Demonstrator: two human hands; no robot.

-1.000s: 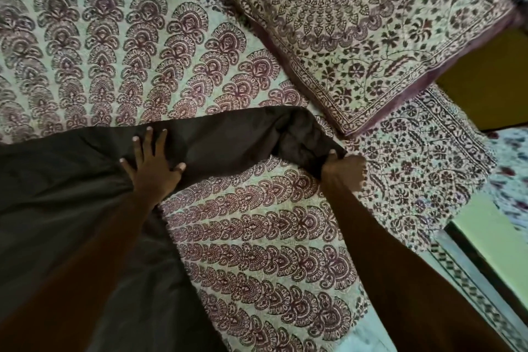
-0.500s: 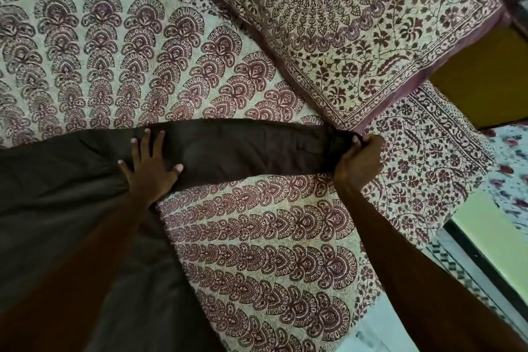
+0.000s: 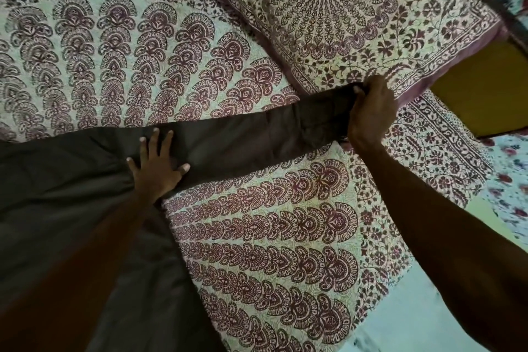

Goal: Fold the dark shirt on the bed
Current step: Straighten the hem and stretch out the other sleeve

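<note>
Sleeve [image 3: 243,137] now stretched toward pillow [image 3: 343,23], right fingers [image 3: 371,86] pinching it, left fingers [image 3: 161,143] flat, printed bedspread [image 3: 271,237]

The bed [image 3: 257,251], covered in a maroon-printed bedspread, carries a matching pillow [image 3: 357,17] and a dark shirt [image 3: 71,223] with its sleeve stretched out.

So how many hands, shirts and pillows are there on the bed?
Hands: 2, the left hand and the right hand
Shirts: 1, the dark shirt
Pillows: 1, the patterned pillow
Total: 4
</note>
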